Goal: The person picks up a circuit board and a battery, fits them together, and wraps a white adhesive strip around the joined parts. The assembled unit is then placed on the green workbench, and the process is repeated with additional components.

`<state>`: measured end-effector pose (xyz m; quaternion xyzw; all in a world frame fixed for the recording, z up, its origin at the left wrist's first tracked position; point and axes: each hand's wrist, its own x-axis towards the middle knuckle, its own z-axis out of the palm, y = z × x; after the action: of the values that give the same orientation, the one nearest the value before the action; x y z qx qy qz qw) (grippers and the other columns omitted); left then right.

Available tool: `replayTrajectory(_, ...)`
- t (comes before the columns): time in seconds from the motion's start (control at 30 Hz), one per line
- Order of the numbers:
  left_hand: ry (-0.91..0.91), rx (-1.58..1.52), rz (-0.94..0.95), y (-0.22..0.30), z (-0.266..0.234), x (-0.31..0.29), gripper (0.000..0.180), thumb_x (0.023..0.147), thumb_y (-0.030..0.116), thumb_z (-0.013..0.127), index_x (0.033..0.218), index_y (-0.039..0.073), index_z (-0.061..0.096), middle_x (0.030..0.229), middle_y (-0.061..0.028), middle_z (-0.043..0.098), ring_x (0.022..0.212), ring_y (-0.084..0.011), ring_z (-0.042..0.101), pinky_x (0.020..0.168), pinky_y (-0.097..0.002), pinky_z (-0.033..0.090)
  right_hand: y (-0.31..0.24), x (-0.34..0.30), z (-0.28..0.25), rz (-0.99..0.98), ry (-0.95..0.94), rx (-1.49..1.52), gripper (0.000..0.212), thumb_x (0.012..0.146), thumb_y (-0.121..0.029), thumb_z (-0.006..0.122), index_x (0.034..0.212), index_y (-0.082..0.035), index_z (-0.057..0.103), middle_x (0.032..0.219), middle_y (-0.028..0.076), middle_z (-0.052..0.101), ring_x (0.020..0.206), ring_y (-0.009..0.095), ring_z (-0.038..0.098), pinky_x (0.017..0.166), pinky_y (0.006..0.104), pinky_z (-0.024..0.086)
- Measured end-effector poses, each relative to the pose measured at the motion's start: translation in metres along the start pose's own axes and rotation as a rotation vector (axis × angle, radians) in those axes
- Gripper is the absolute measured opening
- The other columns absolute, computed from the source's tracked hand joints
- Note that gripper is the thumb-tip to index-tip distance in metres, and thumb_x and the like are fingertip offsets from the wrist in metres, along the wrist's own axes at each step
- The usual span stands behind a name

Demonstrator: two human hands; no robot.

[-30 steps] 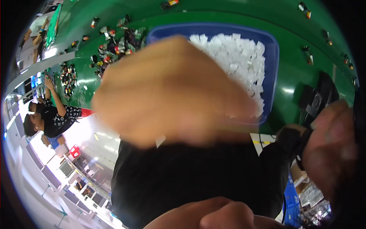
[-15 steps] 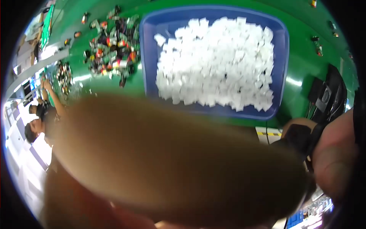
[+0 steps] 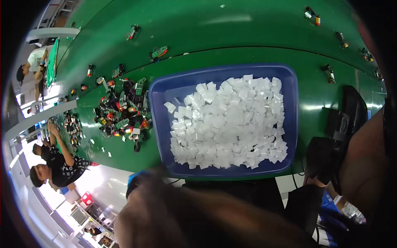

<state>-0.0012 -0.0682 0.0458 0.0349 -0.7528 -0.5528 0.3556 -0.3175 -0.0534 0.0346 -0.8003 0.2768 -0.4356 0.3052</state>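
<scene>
A blue plastic tub [image 3: 291,115] stands on the green table, holding a broad heap of small white square pieces [image 3: 231,120]. Just below its near edge, close to the camera, my left hand and forearm [image 3: 165,211] are smeared by motion. A patch of blue [image 3: 138,182] shows beside them. What the left fingers do is hidden. At the right rim, what looks like my right hand or arm [image 3: 368,161] looms large and blurred, beside a black device [image 3: 320,159]; its fingers cannot be made out.
Left of the tub lies a pile of small green circuit boards with wires and coloured cylinders [image 3: 124,109]. More boards [image 3: 159,53] lie scattered on the green table [image 3: 256,33]. A black stand-like object [image 3: 347,115] is at right. Other people [image 3: 62,167] sit along the left side.
The view has shifted, so the tub sits lower and more table shows. The large blurred limb has dropped down and covers less of the picture.
</scene>
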Motion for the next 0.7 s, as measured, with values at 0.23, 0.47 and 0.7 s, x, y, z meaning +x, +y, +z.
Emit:
replayTrajectory(0.23,-0.017,0.068,0.205,0.001,0.02,0.022,0.015,0.09,0.006,0.067,0.105,0.003,0.07,0.095,-0.0108,0.07,0.078,-0.0169,0.068,0.076,-0.0289,0.059,-0.015,0.006,-0.044,-0.193,0.044,-0.158,0.022,0.09,-0.007,0.064,0.111,-0.001,0.057,0.101,0.011,0.064,0.08,0.02,0.063,0.061,0.0271,0.055)
replayTrajectory(0.47,-0.024,-0.086,0.181,0.011,0.02,0.007,0.016,0.089,0.006,0.068,0.106,0.004,0.07,0.097,-0.0109,0.071,0.08,-0.0163,0.069,0.076,-0.0283,0.059,-0.031,-0.002,-0.028,-0.115,0.143,-0.165,0.024,0.09,-0.004,0.063,0.112,0.001,0.057,0.102,0.013,0.064,0.08,0.02,0.063,0.061,0.0261,0.055)
replayTrajectory(0.7,0.119,-0.193,0.251,0.003,0.048,-0.01,0.018,0.089,0.005,0.068,0.107,0.005,0.071,0.099,-0.011,0.071,0.081,-0.0158,0.07,0.075,-0.0277,0.06,-0.037,0.01,-0.042,-0.098,0.072,-0.177,0.026,0.09,-0.001,0.063,0.114,0.003,0.057,0.102,0.015,0.065,0.079,0.02,0.064,0.061,0.0251,0.056)
